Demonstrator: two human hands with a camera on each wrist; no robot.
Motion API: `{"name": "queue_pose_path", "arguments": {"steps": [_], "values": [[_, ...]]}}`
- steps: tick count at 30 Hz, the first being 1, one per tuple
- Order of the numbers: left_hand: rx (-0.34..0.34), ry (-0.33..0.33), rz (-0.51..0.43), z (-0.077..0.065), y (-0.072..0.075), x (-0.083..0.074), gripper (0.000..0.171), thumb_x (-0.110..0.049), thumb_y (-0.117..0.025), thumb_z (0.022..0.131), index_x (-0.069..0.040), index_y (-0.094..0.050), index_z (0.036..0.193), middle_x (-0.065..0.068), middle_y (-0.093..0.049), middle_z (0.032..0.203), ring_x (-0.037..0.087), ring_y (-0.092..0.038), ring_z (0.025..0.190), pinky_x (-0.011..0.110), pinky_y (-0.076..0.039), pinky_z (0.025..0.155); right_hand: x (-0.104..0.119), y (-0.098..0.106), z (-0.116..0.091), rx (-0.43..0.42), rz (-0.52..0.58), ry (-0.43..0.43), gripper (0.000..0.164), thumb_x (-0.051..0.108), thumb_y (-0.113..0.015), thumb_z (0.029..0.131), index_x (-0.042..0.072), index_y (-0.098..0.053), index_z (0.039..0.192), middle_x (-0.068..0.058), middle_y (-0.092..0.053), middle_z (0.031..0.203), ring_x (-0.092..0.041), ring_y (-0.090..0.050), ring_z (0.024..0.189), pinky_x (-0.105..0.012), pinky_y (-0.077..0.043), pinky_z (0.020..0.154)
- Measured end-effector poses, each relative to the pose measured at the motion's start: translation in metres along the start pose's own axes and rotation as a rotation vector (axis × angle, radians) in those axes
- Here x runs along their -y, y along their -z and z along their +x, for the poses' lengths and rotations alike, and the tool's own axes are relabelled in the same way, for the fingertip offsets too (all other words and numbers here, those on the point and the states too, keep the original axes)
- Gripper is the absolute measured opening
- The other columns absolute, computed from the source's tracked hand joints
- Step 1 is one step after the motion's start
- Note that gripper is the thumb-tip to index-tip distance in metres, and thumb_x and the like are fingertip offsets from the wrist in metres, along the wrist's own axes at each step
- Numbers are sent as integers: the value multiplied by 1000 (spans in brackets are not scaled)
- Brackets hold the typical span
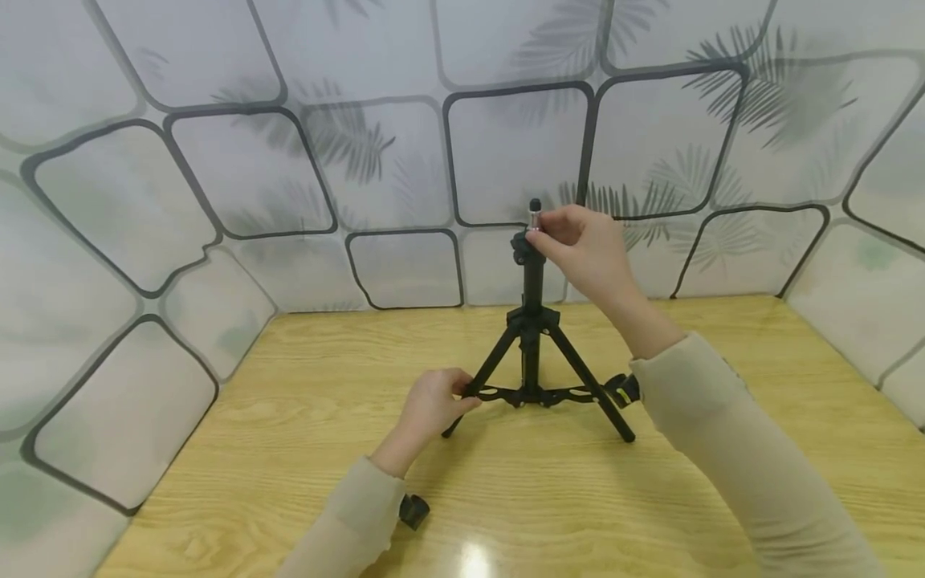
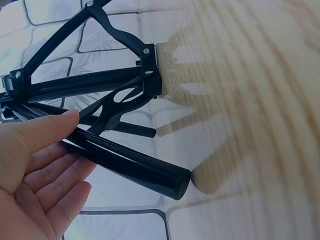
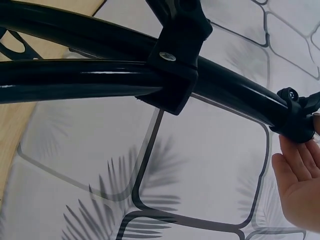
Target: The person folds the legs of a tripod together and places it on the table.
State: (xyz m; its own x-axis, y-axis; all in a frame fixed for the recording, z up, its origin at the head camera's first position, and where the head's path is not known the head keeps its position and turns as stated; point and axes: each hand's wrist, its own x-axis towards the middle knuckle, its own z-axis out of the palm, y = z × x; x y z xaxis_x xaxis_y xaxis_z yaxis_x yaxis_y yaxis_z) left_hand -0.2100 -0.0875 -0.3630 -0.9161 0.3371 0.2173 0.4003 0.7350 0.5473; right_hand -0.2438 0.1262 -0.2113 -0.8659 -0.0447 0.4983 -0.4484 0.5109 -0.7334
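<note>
A small black tripod [image 1: 532,285] stands upright on the wooden table with its legs spread. My left hand [image 1: 431,404] holds one leg near its lower end; in the left wrist view the thumb lies over that leg [image 2: 142,167] and the fingers pass beneath it. Up at the tripod's top, my right hand [image 1: 596,253] pinches the silver stud with a black cap [image 1: 535,215] between thumb and fingers. Just under those fingers sits the black clamp collar [image 3: 295,122] of the centre column. The right fingertips are partly cut off in the right wrist view.
The light wood table [image 1: 325,353] meets a pale wall covering [image 1: 390,185] with dark outlines and leaf prints, behind and on both sides. Black devices show beside the left sleeve [image 1: 354,514] and the right sleeve [image 1: 704,409].
</note>
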Motion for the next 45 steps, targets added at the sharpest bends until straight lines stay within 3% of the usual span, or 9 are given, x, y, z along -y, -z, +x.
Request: {"name": "queue_pose_path", "arguments": {"steps": [34,45], "values": [[-84,-11,-70,5,-7,0,18,-13,-74,71,-5,-66,86,1,-66,77,12,-61,69,30,-48,66,1,1,-3,9,30,-62,29,26,-66,80,4,-64,98,-8,-64,99,-16,-61,86,-31,-47,73],[-108,-49,-83,9,-9,1,18,-13,-74,71,-5,-67,86,2,-66,77,12,-62,70,27,-48,64,1,1,-3,10,35,-57,30,27,-66,80,4,-64,99,-7,-64,101,-15,-61,87,-31,-48,74]]}}
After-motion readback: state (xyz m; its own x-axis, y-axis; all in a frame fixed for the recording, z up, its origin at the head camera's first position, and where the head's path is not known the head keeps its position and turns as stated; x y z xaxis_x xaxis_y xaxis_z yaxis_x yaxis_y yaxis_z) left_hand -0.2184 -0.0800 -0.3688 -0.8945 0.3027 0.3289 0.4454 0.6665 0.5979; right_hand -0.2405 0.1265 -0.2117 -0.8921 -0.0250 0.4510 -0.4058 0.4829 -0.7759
